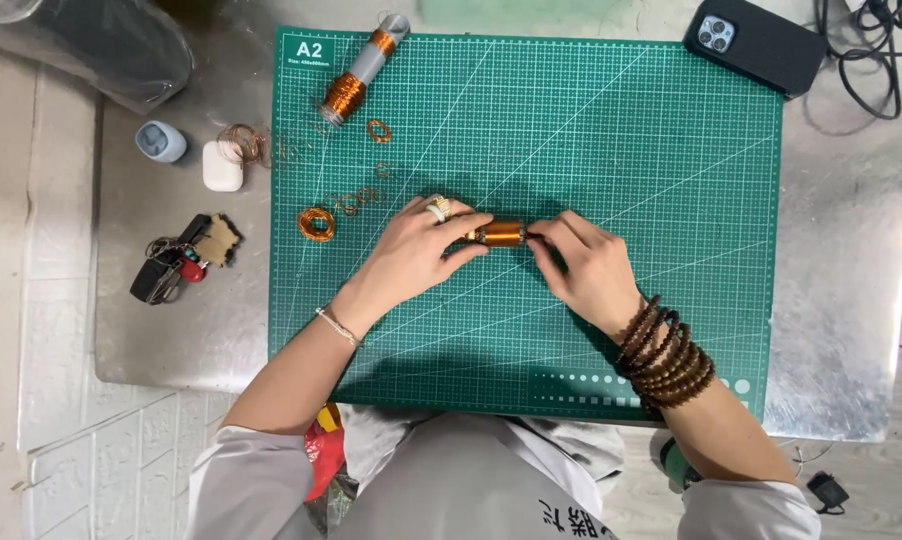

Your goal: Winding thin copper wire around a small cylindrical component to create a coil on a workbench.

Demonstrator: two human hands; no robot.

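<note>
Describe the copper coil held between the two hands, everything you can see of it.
The copper coil is a short cylinder tightly wound with shiny orange-brown wire, lying horizontally just above the green cutting mat. The left hand pinches its left end with thumb and fingers; the right hand grips its right end. A small pale tip shows at the left end. Whether it touches the mat cannot be told.

We observe the left hand [411, 255] and right hand [586, 265] pinching a copper-wound coil [499, 234] between them at mat centre. A wire spool [356, 75] lies at eleven o'clock, a phone [761, 45] at one o'clock.
</note>
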